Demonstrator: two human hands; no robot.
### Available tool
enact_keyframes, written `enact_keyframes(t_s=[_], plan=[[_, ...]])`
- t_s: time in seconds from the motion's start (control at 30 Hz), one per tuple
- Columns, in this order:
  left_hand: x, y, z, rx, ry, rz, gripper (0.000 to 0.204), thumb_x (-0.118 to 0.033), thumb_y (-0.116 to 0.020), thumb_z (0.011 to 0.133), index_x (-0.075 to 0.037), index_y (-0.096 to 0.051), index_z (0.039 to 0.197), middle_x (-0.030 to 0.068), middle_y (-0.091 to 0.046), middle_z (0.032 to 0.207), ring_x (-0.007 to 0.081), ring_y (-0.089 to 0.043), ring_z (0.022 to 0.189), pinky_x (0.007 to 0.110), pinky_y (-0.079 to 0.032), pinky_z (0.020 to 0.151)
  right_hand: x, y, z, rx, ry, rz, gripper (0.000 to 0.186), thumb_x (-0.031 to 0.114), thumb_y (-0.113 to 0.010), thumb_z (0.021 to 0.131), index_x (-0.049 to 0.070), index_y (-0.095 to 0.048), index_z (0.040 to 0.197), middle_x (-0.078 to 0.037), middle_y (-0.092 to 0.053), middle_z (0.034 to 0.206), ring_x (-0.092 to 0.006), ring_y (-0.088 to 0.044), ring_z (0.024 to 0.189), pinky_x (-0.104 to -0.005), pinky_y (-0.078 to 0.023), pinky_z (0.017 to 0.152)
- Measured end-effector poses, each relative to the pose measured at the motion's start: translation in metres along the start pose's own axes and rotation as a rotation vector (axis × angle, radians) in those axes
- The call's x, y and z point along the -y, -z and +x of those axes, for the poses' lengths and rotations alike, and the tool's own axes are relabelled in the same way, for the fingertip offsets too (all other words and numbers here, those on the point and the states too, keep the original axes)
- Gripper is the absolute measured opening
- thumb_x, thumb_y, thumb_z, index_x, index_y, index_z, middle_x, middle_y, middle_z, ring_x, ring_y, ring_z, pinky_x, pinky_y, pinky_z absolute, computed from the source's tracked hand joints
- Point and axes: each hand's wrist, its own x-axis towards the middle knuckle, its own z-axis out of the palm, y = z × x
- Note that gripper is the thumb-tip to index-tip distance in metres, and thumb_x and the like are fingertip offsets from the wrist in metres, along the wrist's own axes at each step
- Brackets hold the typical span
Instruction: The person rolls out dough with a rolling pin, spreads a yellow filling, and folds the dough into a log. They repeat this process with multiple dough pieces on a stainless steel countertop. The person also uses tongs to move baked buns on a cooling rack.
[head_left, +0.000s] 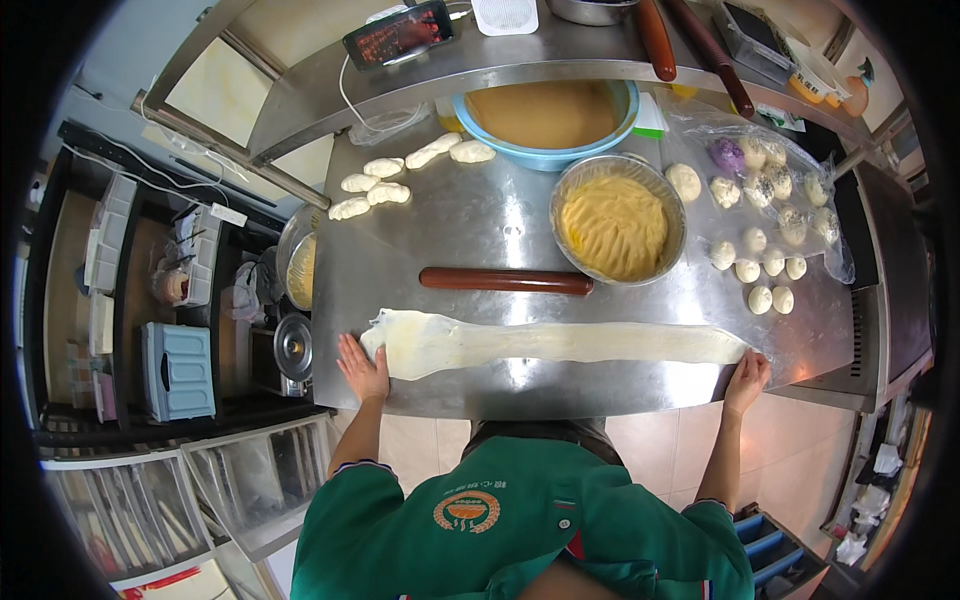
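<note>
A long, thin strip of dough (560,342) lies across the steel table near its front edge, wider and ragged at the left end and narrow at the right. At the wide end my left hand (362,372) rests flat with fingers stretched out, its thumb against the dough's edge. Over at the narrow end, my right hand (748,376) has its fingers closed on the dough's tip. Behind the strip lies a brown rolling pin (506,281), which neither hand touches.
Beyond the pin stand a metal bowl of yellow filling (614,222) and a blue basin (470,125). Dough pieces (388,193) lie back left. Dough balls (760,299) sit at right, beside more under plastic film (840,262). A steel shelf (520,62) overhangs the back.
</note>
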Motion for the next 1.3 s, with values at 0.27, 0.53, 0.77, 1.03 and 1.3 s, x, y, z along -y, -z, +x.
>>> enact_keyframes(t_s=[0.27, 0.53, 0.77, 1.03, 1.3], plan=[[-0.001, -0.001, 0.001, 0.03, 0.033, -0.004, 0.085, -0.045, -0.056, 0.095, -0.003, -0.02, 0.159, 0.0142, -0.018, 0.167, 0.0302, -0.017, 0.154, 0.051, -0.011, 0.124, 0.003, 0.0, 0.001, 0.046, 0.003, 0.154, 0.039, 0.012, -0.053, 0.102, -0.011, -0.056, 0.132, -0.029, -0.052, 0.142, -0.0422, -0.049, 0.133, -0.0437, -0.038, 0.113], [0.001, 0.0, 0.002, 0.009, 0.02, -0.006, 0.085, -0.047, -0.057, 0.094, -0.003, -0.022, 0.159, 0.015, -0.021, 0.166, 0.0311, -0.019, 0.154, 0.052, -0.012, 0.124, -0.007, -0.002, -0.002, -0.074, -0.038, -0.145, 0.038, 0.013, -0.054, 0.101, -0.012, -0.058, 0.129, -0.03, -0.053, 0.141, -0.0426, -0.049, 0.134, -0.0441, -0.037, 0.114], [0.0, -0.001, -0.001, 0.005, 0.03, -0.022, 0.086, -0.049, -0.056, 0.094, -0.002, -0.024, 0.158, 0.0157, -0.022, 0.166, 0.0313, -0.019, 0.154, 0.052, -0.013, 0.124, 0.019, 0.003, -0.005, -0.026, -0.075, 0.217, 0.026, 0.003, -0.054, 0.098, 0.0, -0.071, 0.118, -0.02, -0.069, 0.122, -0.0361, -0.066, 0.112, -0.0402, -0.049, 0.101], [0.0, 0.001, -0.001, 0.001, 0.027, -0.044, 0.086, -0.05, -0.057, 0.094, -0.002, -0.024, 0.158, 0.0162, -0.023, 0.165, 0.0316, -0.02, 0.153, 0.051, -0.012, 0.124, 0.046, -0.002, -0.022, -0.109, 0.093, 0.029, 0.038, 0.002, -0.054, 0.096, 0.0, -0.059, 0.134, -0.024, -0.056, 0.14, -0.0404, -0.05, 0.132, -0.0455, -0.038, 0.113], [-0.003, 0.003, -0.002, -0.008, 0.024, -0.055, 0.086, -0.049, -0.058, 0.094, -0.002, -0.024, 0.158, 0.0167, -0.023, 0.165, 0.0322, -0.021, 0.153, 0.052, -0.012, 0.124, 0.059, 0.002, -0.028, -0.031, 0.215, -0.073, 0.042, 0.003, -0.048, 0.098, -0.002, -0.053, 0.14, -0.023, -0.051, 0.146, -0.0396, -0.046, 0.137, -0.0472, -0.034, 0.116]])
